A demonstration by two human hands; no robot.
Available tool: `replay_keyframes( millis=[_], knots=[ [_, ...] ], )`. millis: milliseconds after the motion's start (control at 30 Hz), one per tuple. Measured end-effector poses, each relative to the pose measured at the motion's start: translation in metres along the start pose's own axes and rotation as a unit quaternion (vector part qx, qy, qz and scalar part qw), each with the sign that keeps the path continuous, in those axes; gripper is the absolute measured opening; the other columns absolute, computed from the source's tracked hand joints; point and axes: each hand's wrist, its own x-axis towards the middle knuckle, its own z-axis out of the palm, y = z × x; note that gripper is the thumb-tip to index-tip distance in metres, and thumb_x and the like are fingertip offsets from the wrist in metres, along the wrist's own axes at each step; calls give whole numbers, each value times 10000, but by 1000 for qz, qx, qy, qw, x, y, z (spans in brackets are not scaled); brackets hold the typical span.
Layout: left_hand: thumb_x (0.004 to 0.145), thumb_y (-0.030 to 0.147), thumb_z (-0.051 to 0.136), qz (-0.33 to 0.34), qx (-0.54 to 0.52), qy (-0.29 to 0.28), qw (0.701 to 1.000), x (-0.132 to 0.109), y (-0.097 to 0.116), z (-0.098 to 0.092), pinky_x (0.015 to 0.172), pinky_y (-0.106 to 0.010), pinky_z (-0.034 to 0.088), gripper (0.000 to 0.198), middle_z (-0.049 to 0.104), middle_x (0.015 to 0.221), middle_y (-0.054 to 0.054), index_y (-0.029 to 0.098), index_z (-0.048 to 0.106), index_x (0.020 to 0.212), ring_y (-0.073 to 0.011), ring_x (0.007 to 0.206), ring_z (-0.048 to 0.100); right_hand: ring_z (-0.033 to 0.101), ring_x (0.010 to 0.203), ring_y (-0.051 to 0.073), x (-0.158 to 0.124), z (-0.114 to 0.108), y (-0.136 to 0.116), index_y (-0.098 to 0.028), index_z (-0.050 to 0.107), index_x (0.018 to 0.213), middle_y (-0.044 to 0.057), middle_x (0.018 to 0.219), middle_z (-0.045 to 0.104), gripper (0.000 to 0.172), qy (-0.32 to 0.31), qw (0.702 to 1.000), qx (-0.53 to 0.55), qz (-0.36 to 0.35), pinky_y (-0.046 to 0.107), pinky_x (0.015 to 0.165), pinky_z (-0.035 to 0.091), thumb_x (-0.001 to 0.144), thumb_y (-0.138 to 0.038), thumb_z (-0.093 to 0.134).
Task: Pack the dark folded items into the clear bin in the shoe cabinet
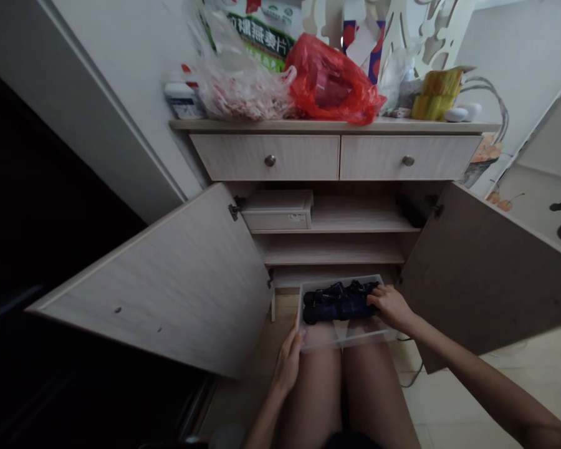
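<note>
While a clear plastic bin sits across the person's thighs, both hands are on it. The bin is just in front of the lower opening of the cabinet, and it holds a lumped group of dark navy items, exact kind hard to tell. The right hand is at the bin's right end, with its fingers curled down onto the items; can't tell if they pinch anything. The left hand is at the near left corner, its fingers pressed together against the bin wall, no clear pinch. Cabinet's left door and right door both stand open, with two knobbed drawers above. The upper shelf carries a white box on the left and a black item on the right. On top: a red plastic bag, a clear bag, a white bottle far left and a yellow-green package right. A cable lies on the tiled floor right of the person.
</note>
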Motion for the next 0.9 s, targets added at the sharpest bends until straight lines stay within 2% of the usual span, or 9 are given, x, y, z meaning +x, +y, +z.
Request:
replay_keyframes(
  millis=[100, 200, 300, 367, 467, 567, 667, 767, 900],
  knots=[
    [731, 758, 584, 0, -1, -4, 1000, 1, -1, 1, 1187, -506, 404, 663, 748, 1237, -153, 189, 753, 1027, -361, 1327, 596, 662, 853, 230, 24, -23, 4, -398, 722, 1127, 41, 824, 637, 311, 57, 998, 22, 10, 401, 935, 527, 833, -297, 715],
    [732, 784, 582, -1, -4, -7, 1000, 2, -4, 1, 1171, -502, 428, 660, 759, 1204, -151, 200, 758, 984, -359, 1311, 608, 659, 998, 248, 64, -68, 17, -265, 723, 953, 82, 925, 662, 97, 148, 987, -42, 53, 372, 957, 506, 862, -292, 741],
    [711, 813, 589, -3, -9, 1, 1000, 4, -7, 1, 1160, -514, 439, 711, 755, 1212, -154, 195, 758, 1017, -366, 1310, 607, 596, 1196, 312, 103, -117, 38, -185, 685, 1108, 171, 1210, 639, 223, 220, 940, -186, 183, 409, 1021, 464, 896, -242, 724],
    [703, 826, 594, -9, -9, 0, 1000, 5, -9, 1, 1163, -521, 435, 738, 756, 1209, -159, 186, 759, 1031, -371, 1294, 618, 541, 1288, 375, 124, -143, 56, -117, 629, 1249, 259, 1331, 569, 342, 224, 918, -222, 240, 479, 1045, 443, 914, -172, 675],
    [708, 831, 595, -16, -14, 1, 1000, 6, -11, 1, 1155, -518, 445, 756, 755, 1212, -158, 183, 764, 1058, -373, 1279, 628, 532, 1317, 408, 148, -167, 82, -61, 598, 1302, 316, 1362, 534, 413, 203, 896, -237, 315, 508, 1041, 448, 892, -82, 637],
    [716, 831, 586, -18, -20, 16, 1000, 5, -13, 1, 1148, -514, 455, 782, 744, 1246, -156, 185, 760, 1119, -374, 1304, 610, 572, 1284, 387, 166, -177, 102, -41, 617, 1288, 320, 1325, 567, 403, 172, 885, -238, 361, 473, 1028, 462, 885, -44, 611],
    [733, 818, 575, -25, -13, 17, 999, 6, -15, 1, 1145, -514, 459, 802, 738, 1253, -165, 170, 747, 1173, -375, 1289, 619, 534, 1319, 417, 179, -175, 110, -3, 619, 1276, 349, 1315, 564, 401, 161, 885, -233, 369, 496, 1036, 438, 878, -5, 572],
    [748, 805, 563, -32, -5, 4, 999, 7, -17, -1, 1131, -510, 475, 812, 723, 1286, -169, 160, 733, 1211, -374, 1279, 627, 465, 1374, 440, 180, -163, 111, 1, 652, 1210, 366, 1333, 536, 349, 220, 880, -219, 360, 535, 1058, 399, 915, 10, 466],
    [758, 812, 548, -26, -5, 0, 1000, 8, -17, -1, 1142, -477, 468, 817, 686, 1362, -157, 168, 724, 1228, -354, 1315, 605, 555, 1270, 386, 173, -151, 109, -100, 694, 1117, 301, 1290, 562, 253, 309, 873, -167, 338, 522, 1013, 432, 971, -110, 488]
  ],
)
